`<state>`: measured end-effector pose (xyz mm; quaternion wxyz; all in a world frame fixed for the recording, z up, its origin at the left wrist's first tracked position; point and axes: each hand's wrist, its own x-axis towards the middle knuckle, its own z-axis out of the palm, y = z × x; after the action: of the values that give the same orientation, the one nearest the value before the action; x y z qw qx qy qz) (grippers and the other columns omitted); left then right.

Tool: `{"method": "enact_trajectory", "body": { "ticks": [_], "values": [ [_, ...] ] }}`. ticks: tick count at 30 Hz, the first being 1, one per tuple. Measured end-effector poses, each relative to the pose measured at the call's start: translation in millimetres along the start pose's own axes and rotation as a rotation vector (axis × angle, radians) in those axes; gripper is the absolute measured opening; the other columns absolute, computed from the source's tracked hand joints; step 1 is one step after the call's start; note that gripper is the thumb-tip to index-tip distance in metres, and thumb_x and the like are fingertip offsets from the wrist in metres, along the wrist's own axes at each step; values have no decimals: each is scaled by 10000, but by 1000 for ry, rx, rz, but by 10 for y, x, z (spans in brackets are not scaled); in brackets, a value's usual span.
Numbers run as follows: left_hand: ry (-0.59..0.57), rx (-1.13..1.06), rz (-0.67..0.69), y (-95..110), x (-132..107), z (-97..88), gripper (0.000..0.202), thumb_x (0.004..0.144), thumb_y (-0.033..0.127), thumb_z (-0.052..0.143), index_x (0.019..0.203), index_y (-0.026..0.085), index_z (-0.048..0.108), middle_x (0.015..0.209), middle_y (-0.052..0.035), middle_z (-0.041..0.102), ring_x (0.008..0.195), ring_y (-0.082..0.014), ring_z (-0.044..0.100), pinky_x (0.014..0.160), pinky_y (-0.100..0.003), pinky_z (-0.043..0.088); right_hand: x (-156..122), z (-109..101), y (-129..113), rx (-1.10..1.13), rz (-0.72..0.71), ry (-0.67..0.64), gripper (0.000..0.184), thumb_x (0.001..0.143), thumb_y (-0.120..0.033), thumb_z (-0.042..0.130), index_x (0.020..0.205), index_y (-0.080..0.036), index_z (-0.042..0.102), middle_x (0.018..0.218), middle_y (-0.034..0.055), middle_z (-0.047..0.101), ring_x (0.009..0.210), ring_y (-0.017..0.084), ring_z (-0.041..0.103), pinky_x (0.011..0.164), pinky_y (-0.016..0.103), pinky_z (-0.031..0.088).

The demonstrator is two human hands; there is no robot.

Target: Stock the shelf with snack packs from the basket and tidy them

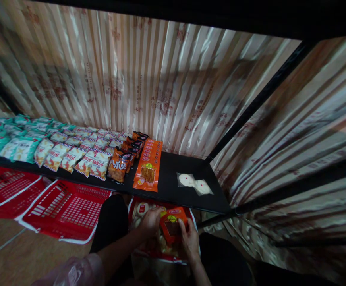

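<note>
Low between my knees, a red basket (193, 214) holds round pale packaged pieces (143, 208) and other packets. My right hand (190, 240) grips the right side of an orange snack packet (175, 216) with a clear window, tilted over the basket. At the packet's left edge is my left hand (150, 221), its fingers curled closed; what lies inside them is hidden. On the black shelf just beyond, a similar orange packet (149, 163) lies flat, and two round white pieces in clear wrap (193, 182) lie to its right.
Rows of teal packets (26, 149), white snack packets (99, 165) and dark orange-brown packets (119, 165) fill the left of the black shelf (173, 198). More red baskets (65, 210) stand below it at left. A striped curtain (125, 79) and black frame bars (259, 95) enclose the space.
</note>
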<state>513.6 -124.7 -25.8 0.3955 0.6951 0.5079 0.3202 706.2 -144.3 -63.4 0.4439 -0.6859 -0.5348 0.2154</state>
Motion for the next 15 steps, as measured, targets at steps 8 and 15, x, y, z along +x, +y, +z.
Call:
{"method": "enact_trajectory", "body": {
  "ticks": [8, 15],
  "values": [
    [35, -143, -178, -100, 55, 43, 251, 786, 250, 454, 952, 198, 635, 886, -22, 695, 850, -191, 630, 779, -272, 470, 30, -73, -205, 109, 74, -44, 432, 749, -642, 494, 730, -215, 559, 658, -6, 596, 639, 168, 551, 643, 263, 464],
    [105, -495, -252, -210, 138, 128, 242, 759, 249, 533, 993, 189, 542, 871, -18, 682, 789, -156, 645, 705, -247, 491, 23, -47, -236, 170, 112, -37, 435, 728, -634, 526, 749, -201, 567, 680, -9, 604, 638, 157, 544, 624, 255, 463]
  ]
}}
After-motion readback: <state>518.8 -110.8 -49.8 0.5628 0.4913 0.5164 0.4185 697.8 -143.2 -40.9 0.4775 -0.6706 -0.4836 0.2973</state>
